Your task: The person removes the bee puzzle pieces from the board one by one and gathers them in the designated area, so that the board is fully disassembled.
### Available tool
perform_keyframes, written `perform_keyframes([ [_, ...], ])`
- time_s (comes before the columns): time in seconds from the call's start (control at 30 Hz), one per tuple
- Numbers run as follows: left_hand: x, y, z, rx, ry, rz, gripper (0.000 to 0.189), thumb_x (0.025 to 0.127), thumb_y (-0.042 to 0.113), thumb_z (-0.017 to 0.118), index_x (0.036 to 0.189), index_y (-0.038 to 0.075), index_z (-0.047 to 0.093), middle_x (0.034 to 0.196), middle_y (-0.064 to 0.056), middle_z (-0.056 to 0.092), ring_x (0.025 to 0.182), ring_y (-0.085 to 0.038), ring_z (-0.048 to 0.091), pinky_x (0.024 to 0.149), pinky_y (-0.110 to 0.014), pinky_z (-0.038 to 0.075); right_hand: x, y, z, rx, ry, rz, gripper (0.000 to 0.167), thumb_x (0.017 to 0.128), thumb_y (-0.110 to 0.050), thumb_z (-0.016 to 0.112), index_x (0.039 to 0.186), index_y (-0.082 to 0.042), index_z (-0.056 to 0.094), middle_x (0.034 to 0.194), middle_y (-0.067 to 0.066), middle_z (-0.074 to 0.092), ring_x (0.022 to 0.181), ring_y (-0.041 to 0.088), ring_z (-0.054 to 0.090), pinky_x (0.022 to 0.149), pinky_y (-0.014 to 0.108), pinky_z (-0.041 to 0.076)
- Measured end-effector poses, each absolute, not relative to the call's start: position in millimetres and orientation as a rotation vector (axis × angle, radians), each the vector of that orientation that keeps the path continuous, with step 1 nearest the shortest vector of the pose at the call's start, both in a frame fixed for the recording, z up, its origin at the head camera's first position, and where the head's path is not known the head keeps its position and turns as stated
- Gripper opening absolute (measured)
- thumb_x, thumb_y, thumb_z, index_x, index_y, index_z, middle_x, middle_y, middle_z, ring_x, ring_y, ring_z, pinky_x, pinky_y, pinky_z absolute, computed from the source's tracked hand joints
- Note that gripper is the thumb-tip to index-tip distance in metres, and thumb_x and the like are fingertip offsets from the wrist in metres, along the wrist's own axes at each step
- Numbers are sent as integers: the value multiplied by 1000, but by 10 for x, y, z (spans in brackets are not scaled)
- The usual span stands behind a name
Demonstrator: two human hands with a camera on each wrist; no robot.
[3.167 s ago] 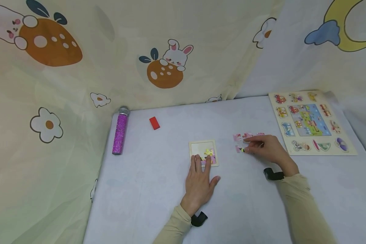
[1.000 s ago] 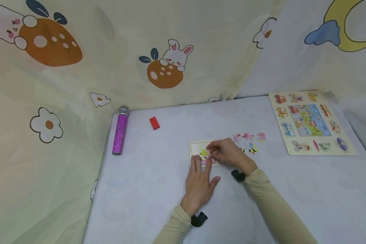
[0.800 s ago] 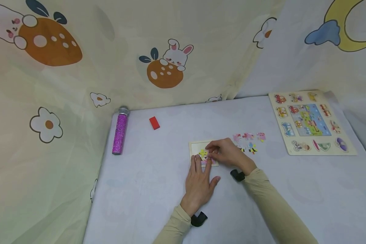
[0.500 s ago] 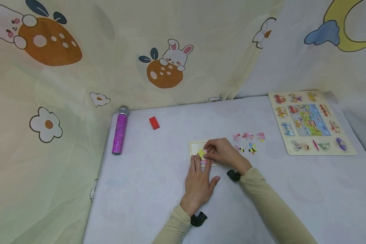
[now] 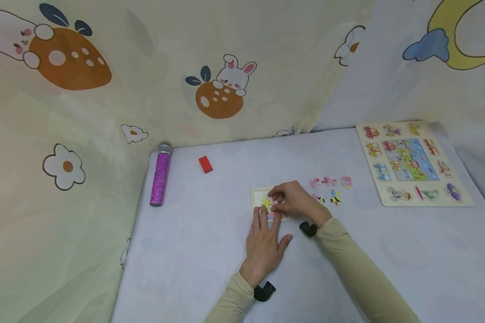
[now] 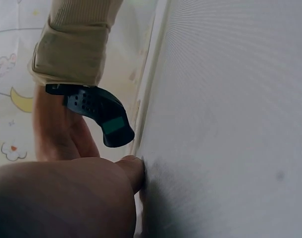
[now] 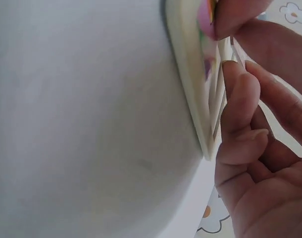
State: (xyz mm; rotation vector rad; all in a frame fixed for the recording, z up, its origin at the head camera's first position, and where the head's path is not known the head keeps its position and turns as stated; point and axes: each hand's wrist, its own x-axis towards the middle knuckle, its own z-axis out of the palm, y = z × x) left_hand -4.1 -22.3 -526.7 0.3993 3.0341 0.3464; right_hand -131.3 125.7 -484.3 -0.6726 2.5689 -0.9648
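Observation:
A small, pale-rimmed puzzle tray point(image 5: 253, 197) lies on the table, with colourful pieces near its front edge. My left hand point(image 5: 262, 249) rests flat on it, fingers straight across the front rim and thumb spread on the cloth. Above its fingertips, my right hand point(image 5: 295, 200) pinches a yellow-patterned puzzle piece point(image 5: 266, 202) inside the tray; the fingers partly cover the piece. In the right wrist view, the tray point(image 7: 188, 89) is seen edge-on beside the curled fingers point(image 7: 242, 104). The left wrist view shows the left thumb point(image 6: 131, 168) close to the tabletop.
Several loose pink and yellow puzzle pieces point(image 5: 329, 181) lie right of the tray. A larger picture puzzle board point(image 5: 418, 195) is at the far right. A purple glittery microphone point(image 5: 159, 179) and a red block point(image 5: 205, 164) lie at the left, before a printed curtain point(image 5: 157, 67).
My right hand has come from the loose pieces to the tray, then edged left. The yellow-patterned piece has shifted left with it. My left hand has stayed in place.

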Motion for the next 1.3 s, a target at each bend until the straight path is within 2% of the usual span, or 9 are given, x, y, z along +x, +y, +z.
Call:
perform_keyframes([
  [0.3,-47,-198,-5284,409,3044,344,75,106,62,52,165,19,39,169,-28,28,160,-46,22,127,-44,34,-1313,1284,-4873,-694,2589,-951,31,88,-6,85,118,-1,78,97,4,77,84,12,67,80,33,56],
  [0.7,-26,-237,-5294,383,3058,412,73,104,58,59,163,18,44,169,-26,26,160,-46,23,125,-45,37,-1275,1437,-4881,-707,2613,-976,30,96,-9,78,125,-2,74,100,4,76,91,16,67,89,43,58],
  [0.87,-35,-227,-5283,388,3051,422,74,104,58,58,164,18,41,168,-27,27,160,-46,22,125,-46,36,-1253,1780,-4818,-621,2701,-1043,28,98,-8,75,126,-5,75,101,4,76,93,19,67,87,44,56],
  [1.13,-42,-205,-5287,430,3085,367,75,104,57,59,163,14,43,165,-31,32,158,-49,27,125,-45,37,-1182,2521,-4739,-453,2819,-1098,29,100,-7,73,129,-5,74,101,9,77,82,20,61,64,25,49],
  [1.3,-32,-211,-5268,438,3112,330,73,103,56,62,161,15,46,163,-30,36,156,-48,31,124,-45,39,-1073,2957,-4755,-366,2898,-1054,29,100,-8,73,129,-6,74,99,10,76,82,19,62,64,24,46],
])
